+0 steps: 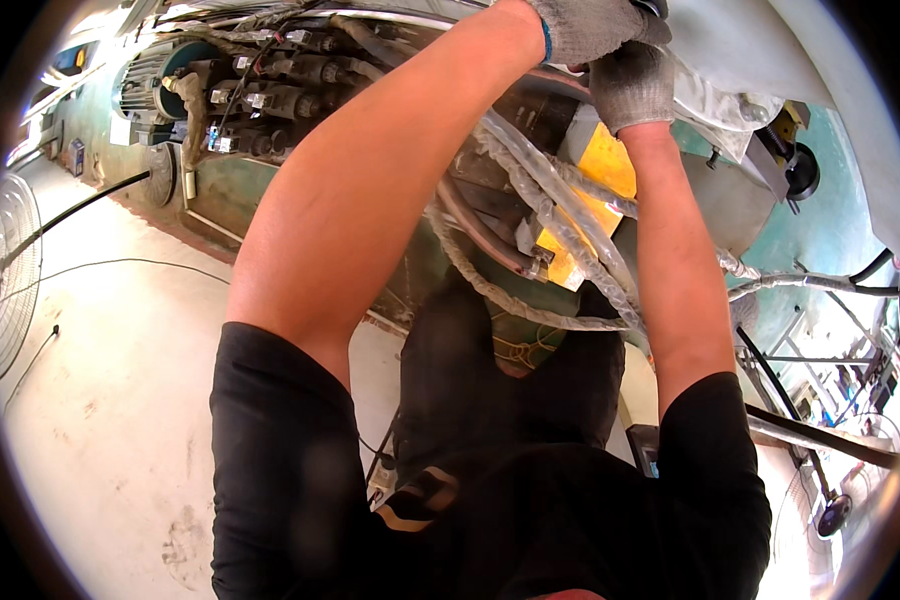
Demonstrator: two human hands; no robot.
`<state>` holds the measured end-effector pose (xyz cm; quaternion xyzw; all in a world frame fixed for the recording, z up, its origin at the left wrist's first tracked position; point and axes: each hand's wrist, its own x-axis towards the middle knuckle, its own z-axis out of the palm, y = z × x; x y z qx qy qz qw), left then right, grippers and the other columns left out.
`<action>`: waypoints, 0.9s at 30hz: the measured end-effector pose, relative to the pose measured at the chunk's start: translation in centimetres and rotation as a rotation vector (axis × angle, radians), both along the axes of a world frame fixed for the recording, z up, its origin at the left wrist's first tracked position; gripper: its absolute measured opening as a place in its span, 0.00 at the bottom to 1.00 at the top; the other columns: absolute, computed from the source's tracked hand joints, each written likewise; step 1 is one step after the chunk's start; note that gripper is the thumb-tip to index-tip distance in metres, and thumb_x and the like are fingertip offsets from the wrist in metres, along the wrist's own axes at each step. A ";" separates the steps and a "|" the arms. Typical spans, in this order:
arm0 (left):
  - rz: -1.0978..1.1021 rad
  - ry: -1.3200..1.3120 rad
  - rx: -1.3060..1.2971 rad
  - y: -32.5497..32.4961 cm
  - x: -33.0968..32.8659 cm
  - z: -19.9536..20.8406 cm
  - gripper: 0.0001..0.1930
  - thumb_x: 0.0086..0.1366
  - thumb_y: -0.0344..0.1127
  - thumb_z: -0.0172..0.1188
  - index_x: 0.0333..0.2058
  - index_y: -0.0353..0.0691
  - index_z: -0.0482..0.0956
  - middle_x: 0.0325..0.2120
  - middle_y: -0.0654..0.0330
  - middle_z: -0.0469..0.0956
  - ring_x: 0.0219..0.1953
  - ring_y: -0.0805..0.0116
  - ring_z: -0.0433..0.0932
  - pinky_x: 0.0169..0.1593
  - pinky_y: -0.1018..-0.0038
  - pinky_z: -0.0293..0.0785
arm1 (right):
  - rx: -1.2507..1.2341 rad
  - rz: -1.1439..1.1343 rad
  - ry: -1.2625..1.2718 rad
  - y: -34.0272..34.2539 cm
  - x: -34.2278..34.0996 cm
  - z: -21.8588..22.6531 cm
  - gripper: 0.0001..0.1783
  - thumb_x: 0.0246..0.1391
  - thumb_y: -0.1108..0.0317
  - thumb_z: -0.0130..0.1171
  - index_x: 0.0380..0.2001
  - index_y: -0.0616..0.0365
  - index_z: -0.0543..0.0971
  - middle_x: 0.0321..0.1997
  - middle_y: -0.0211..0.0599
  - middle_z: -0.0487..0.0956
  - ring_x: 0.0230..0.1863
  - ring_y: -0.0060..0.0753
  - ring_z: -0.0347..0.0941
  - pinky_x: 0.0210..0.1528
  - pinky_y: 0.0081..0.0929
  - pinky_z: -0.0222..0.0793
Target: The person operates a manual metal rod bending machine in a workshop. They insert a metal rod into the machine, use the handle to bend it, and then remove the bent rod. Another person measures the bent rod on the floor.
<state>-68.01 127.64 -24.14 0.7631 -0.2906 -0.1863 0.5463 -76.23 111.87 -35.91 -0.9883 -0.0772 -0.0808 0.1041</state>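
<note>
Both arms are stretched up to the top of a big green machine (230, 195), and both hands wear grey knitted gloves. The left hand (585, 25) is curled over something dark at the upper edge of the view; what it grips I cannot tell, since the picture cuts it off. The right hand (632, 85) sits just below and touching it, fingers folded in, pressed against a pale grey metal cover (710, 45); whether it holds anything is hidden. Beneath the hands a bundle of plastic-wrapped hoses (545, 190) runs down past a yellow panel (610, 160). To the left, a row of valves with wires (270, 95) lines the machine. A floor fan (10, 270) stands on the pale concrete floor (120, 400), and a black cable (80, 205) lies near it.
</note>
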 end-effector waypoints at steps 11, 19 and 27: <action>0.012 -0.096 0.031 -1.1 -0.9 -0.3 0.10 0.62 0.36 0.71 0.39 0.37 0.89 0.32 0.47 0.87 0.36 0.55 0.86 0.48 0.64 0.83 | -0.334 -0.053 -0.100 -1.8 -0.2 -3.7 0.08 0.55 0.64 0.65 0.32 0.52 0.89 0.35 0.45 0.90 0.41 0.52 0.88 0.42 0.48 0.83; 0.021 -0.090 0.024 -0.5 -1.0 -0.5 0.09 0.62 0.35 0.72 0.38 0.37 0.88 0.31 0.46 0.86 0.35 0.52 0.86 0.45 0.63 0.82 | -0.362 -0.021 -0.089 -1.7 0.1 -4.4 0.08 0.55 0.65 0.65 0.31 0.53 0.90 0.33 0.46 0.90 0.38 0.55 0.88 0.42 0.48 0.83; 0.004 -0.098 -0.032 0.5 -2.3 -0.8 0.08 0.63 0.34 0.69 0.37 0.37 0.85 0.32 0.46 0.85 0.37 0.48 0.85 0.46 0.59 0.81 | -0.198 -0.254 -0.132 0.4 -0.2 -8.6 0.22 0.69 0.56 0.58 0.58 0.55 0.84 0.59 0.42 0.87 0.61 0.48 0.82 0.63 0.45 0.77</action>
